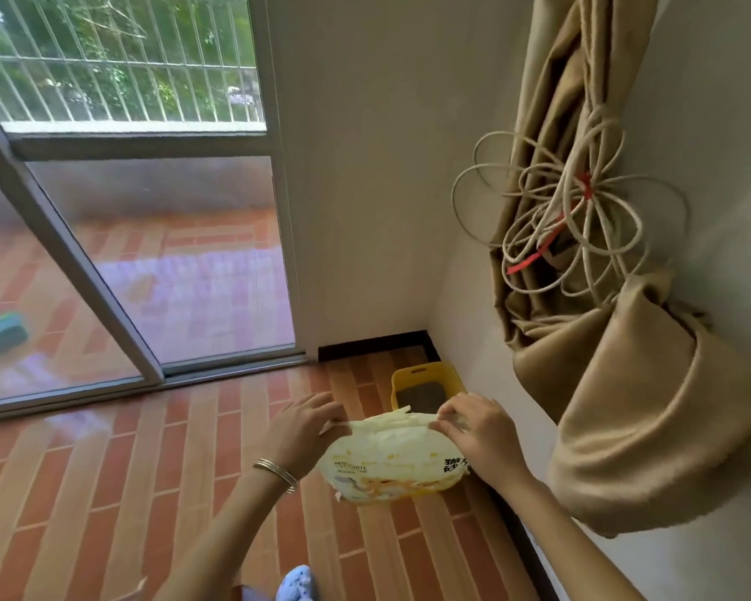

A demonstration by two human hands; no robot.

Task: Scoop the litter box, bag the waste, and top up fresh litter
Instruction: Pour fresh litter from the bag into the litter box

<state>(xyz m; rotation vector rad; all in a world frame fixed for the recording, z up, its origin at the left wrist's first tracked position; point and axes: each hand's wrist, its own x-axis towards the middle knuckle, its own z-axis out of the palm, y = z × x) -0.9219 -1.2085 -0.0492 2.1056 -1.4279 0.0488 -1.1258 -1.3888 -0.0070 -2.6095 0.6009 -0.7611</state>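
- Slipper (295, 581), white w/ blue dots, soft-looking, pokes in at bottom edge; rest cut off.
- Left hand (298, 431): fingers curled, pinching left end of the bag's top edge. Thin metal bangles (275, 469) on the wrist.
- Right hand (478, 431): fingers and thumb closed on right end of the same edge.
- Litter bag (391, 461): pale yellow plastic film, glossy, crinkled, bulging pillow shape, dark print on front. Held in the air between both hands, above the floor, just in front of the box. Top edge is ragged.
- Litter box (417, 370): yellow hard plastic, rectangular, slot handle in far rim, grey granular fill inside. Sits on the floor in the room corner, against the right wall.
- Floor (105, 492): long terracotta tiles, glazed, pale grout, reflective.
- Sliding door (170, 253): grey metal frame, glass panels; tiled balcony and white railing outside.
- Walls off-white, dark skirting (373, 340).
- Curtain (625, 405): tan satin-like fabric, knotted in a bulky bundle; beige cord coil (573, 210) w/ red tie hangs on it.
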